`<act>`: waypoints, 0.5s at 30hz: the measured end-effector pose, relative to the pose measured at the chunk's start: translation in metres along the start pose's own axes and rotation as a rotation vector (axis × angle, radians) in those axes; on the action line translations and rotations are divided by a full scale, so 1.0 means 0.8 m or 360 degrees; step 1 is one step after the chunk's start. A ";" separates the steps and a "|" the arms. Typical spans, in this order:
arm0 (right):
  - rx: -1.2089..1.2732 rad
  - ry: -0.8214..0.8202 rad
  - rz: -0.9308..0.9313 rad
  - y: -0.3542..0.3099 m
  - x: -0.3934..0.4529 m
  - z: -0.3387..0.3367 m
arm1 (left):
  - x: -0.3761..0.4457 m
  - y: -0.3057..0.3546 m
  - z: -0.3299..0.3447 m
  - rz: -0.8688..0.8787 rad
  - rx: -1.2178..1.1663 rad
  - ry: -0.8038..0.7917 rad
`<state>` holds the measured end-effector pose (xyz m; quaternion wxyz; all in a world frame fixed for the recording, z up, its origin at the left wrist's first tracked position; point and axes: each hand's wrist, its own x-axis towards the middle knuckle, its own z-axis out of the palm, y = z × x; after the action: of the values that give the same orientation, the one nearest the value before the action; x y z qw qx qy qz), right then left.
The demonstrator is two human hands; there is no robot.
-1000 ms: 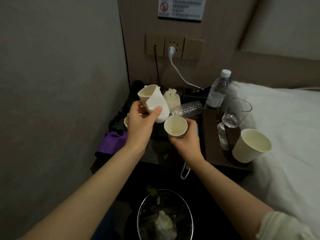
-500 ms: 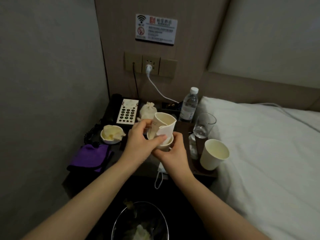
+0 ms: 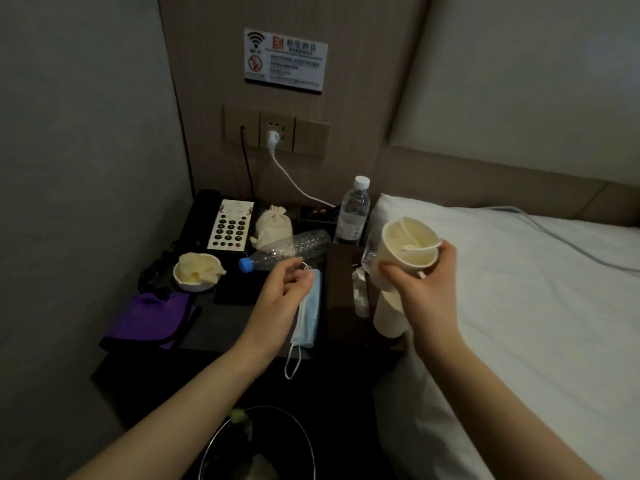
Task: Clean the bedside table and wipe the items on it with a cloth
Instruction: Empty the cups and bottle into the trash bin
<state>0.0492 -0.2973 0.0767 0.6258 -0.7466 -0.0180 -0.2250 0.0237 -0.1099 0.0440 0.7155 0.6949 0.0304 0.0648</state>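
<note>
From the head camera, the right hand [image 3: 424, 289] grips a cream paper cup [image 3: 408, 251] with a second, crushed paper cup folded inside it; both are held up over the table's right edge, beside the bed [image 3: 519, 306]. Below that hand another cream paper cup [image 3: 388, 315] stands upright on the table [image 3: 225, 330], which is dark and smooth.

The left hand [image 3: 280, 296] hangs above the table with loosely curled fingers, grasping nothing; it partly covers a pale blue pleated face mask [image 3: 308, 313] whose white ear loop dangles over the front edge.

A soft purple cloth [image 3: 149, 320] lies crumpled at the table's left front corner. Just behind it sits a small white round bowl [image 3: 195, 273] holding crinkled yellowish wrapping. A clear ribbed plastic bottle [image 3: 284, 249] with a blue cap lies on its side near the middle; a cream drawstring pouch [image 3: 272, 225] stands behind it, next to a black telephone [image 3: 221, 223] with a white keypad panel. A capped clear water bottle [image 3: 353, 211] stands upright at the back right.

On the floor in front, a round bin [image 3: 259, 445] with a shiny rim is partly visible.
</note>
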 end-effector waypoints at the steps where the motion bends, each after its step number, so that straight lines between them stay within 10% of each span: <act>1: -0.0033 0.0040 0.0019 0.004 0.003 -0.013 | -0.002 -0.003 0.005 -0.0008 0.0022 -0.0004; 15: -0.0145 0.0019 0.0370 0.061 0.002 -0.030 | -0.013 -0.019 0.025 -0.0040 0.0247 -0.0120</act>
<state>0.0579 -0.3306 0.0349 0.6132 -0.7700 0.0825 -0.1559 0.0165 -0.1312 0.0288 0.6608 0.7498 0.0170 0.0271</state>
